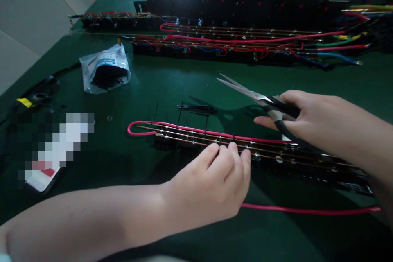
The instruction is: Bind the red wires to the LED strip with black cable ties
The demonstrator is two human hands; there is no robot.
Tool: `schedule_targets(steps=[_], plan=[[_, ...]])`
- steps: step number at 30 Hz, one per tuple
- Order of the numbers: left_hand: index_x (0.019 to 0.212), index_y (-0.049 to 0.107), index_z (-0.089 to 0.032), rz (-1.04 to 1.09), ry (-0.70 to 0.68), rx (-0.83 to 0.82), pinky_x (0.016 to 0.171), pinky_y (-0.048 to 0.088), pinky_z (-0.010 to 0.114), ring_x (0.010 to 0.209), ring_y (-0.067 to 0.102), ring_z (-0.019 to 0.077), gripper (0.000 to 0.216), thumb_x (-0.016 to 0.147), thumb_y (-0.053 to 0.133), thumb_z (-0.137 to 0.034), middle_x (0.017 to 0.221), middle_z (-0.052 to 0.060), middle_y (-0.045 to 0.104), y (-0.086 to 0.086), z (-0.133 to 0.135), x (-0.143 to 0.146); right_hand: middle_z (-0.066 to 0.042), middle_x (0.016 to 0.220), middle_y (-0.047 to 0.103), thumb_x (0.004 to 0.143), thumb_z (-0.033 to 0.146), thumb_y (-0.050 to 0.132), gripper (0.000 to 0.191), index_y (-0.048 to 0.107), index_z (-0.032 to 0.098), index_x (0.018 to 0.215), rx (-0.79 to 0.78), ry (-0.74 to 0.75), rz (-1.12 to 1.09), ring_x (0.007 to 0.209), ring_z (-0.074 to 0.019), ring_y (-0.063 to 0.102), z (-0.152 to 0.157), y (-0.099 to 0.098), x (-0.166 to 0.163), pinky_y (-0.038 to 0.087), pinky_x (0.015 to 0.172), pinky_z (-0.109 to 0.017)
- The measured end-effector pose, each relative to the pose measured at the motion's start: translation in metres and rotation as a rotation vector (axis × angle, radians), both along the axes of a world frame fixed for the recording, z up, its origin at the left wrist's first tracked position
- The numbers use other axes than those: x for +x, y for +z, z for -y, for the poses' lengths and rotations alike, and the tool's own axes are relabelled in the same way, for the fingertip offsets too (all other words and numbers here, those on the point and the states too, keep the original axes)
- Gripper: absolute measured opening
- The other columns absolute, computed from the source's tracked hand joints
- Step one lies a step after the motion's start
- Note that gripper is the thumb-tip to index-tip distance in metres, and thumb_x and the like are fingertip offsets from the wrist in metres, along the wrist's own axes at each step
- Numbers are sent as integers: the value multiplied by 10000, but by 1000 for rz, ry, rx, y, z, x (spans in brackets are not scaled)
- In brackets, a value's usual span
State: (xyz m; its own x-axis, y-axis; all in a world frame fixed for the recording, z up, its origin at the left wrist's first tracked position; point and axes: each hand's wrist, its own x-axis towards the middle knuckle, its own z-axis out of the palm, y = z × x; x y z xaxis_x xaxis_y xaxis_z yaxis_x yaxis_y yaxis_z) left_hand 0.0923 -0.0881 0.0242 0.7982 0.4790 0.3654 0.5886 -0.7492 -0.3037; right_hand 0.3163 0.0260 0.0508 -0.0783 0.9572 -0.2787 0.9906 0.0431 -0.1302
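Held above the far side of a wired strip [267, 158], one pair of scissors [248, 92], blades slightly parted and pointing far left. Step in hand, by judgement: trimming around the black ties [180, 114], whose long tails stand up from the strip's left part. Next move, as it seems: would call for bringing the blades left and nearer, low about one tail, clear of the red cable [190, 128].

Right hand [310, 116]: entering from the right, wrist over the strip's right part; fingers closed around the scissor handles. Left hand [219, 172]: forearm laid across from the near left, back of hand upward; fingers bent, tips touching the strip's near side around its middle. Whether they pinch or only steady it: cannot tell.

Wired strip: on the green table [153, 80], before the person, running left to right; red cable along its far side, looped round at the left end.

Also on the table: loose ties [199, 108], one small heap, just beyond the strip; plastic bag [106, 67], dark contents, far left; white object [58, 151], obscured, left; second red cable [307, 211], near right; second wired strip [199, 51], farther off.
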Motion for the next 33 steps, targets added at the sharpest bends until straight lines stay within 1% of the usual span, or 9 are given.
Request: schedule_targets(steps=[3, 7, 10, 12, 17, 21, 26, 31, 33], plan=[[1288, 643, -54, 68, -57, -43, 954, 571, 388, 1056, 701, 257, 352, 981, 554, -199, 1245, 164, 713, -3, -2, 0, -65, 707, 668, 633, 898, 528, 674, 565, 260, 849, -52, -27, 6, 559, -244, 585, 3, 4, 0, 399, 516, -352], [1275, 653, -90, 119, -118, -99, 999, 551, 411, 1100, 681, 267, 339, 973, 568, -219, 1296, 151, 689, -5, -3, 0, -56, 764, 705, 665, 804, 580, 572, 590, 265, 854, -162, 63, -28, 613, -247, 628, 5, 1, 1, 412, 536, -340], [1257, 664, -116, 164, -135, -129, 1010, 556, 399, 1099, 680, 249, 319, 973, 568, -224, 1305, 129, 686, -5, -3, -1, -50, 752, 707, 676, 776, 589, 541, 595, 264, 851, -172, 85, -26, 609, -244, 633, 7, 0, 1, 405, 532, -331], [1227, 675, -104, 203, -107, -120, 989, 572, 382, 1094, 681, 241, 300, 964, 574, -206, 1276, 128, 700, -4, -3, -2, -54, 740, 703, 686, 777, 585, 541, 592, 259, 845, -160, 96, -37, 598, -239, 630, 8, 0, 0, 394, 523, -324], [1123, 697, -54, 257, 75, -59, 875, 620, 368, 990, 715, 243, 227, 930, 620, -146, 1090, 131, 754, -1, -6, -4, -54, 690, 681, 680, 800, 582, 559, 580, 256, 811, -158, 91, -12, 563, -239, 613, 9, -4, 1, 378, 502, -326], [1083, 705, -27, 240, 85, -67, 850, 638, 373, 954, 738, 251, 198, 914, 611, -73, 1045, 144, 766, 0, -6, -4, -64, 685, 682, 669, 829, 572, 594, 603, 256, 824, -141, 39, 27, 578, -258, 619, 8, -3, 1, 419, 522, -354], [1140, 690, 0, 224, 41, -89, 920, 631, 385, 1043, 733, 268, 249, 932, 568, -62, 1124, 173, 757, -3, -4, -3, -58, 716, 710, 624, 841, 607, 605, 652, 274, 830, -204, 28, -9, 581, -256, 630, 8, 1, 1, 426, 515, -360], [1277, 626, 28, 124, -56, -105, 1065, 555, 411, 1211, 664, 306, 358, 953, 542, -99, 1275, 208, 693, -6, -6, -2, -65, 778, 732, 622, 863, 576, 635, 669, 275, 844, -223, 75, 19, 633, -270, 645, 7, 2, 4, 443, 536, -371], [1295, 620, 18, 120, -81, -124, 1086, 537, 413, 1239, 646, 304, 368, 956, 535, -97, 1300, 204, 680, -6, -8, -2, -66, 783, 732, 618, 875, 566, 646, 665, 275, 837, -240, 97, 22, 640, -270, 645, 6, 3, 6, 449, 542, -376]])
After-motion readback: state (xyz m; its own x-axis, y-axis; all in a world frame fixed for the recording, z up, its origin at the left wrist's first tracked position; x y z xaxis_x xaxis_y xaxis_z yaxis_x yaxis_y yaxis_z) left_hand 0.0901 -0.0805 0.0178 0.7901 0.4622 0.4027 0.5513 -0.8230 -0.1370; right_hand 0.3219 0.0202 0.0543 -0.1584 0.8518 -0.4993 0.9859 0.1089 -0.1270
